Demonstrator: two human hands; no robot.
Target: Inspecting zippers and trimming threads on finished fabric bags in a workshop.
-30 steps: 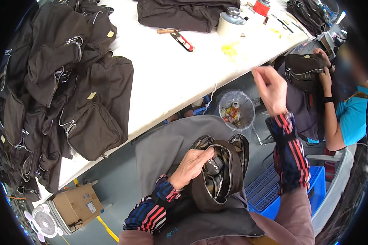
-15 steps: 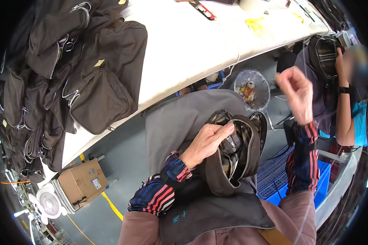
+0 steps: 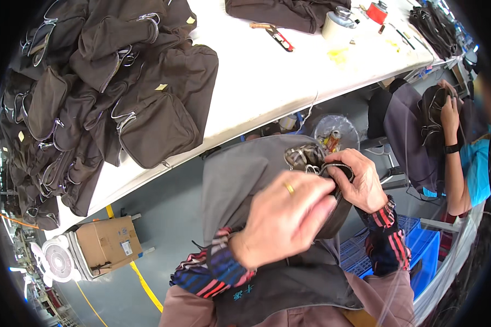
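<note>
A dark brown zippered bag [image 3: 335,224] rests on my lap, its checked lining [image 3: 304,156] showing at the far side. My right hand [image 3: 361,180] pinches the curved edge with the metal zipper, thumb and fingers bent over it. Across the front of the bag reaches my left hand [image 3: 285,218], a ring on one finger. Its fingers are drawn together at the zipper line, slightly blurred by motion; what lies between the fingertips is hidden. This hand also covers much of the bag's opening.
Brown bags [image 3: 158,128] lie heaped on the white table [image 3: 267,92], left. A red-and-black cutter [image 3: 280,39] and a pale container [image 3: 339,24] are farther back. A lined bin [image 3: 346,122] stands beyond my lap, a blue crate [image 3: 428,256] at right. A co-worker's arm [image 3: 457,169] holds another bag.
My right hand has come down from the air onto the bag's zipper edge. My left hand has shifted from the bag's rim across its front. The view has tilted, showing more table.
</note>
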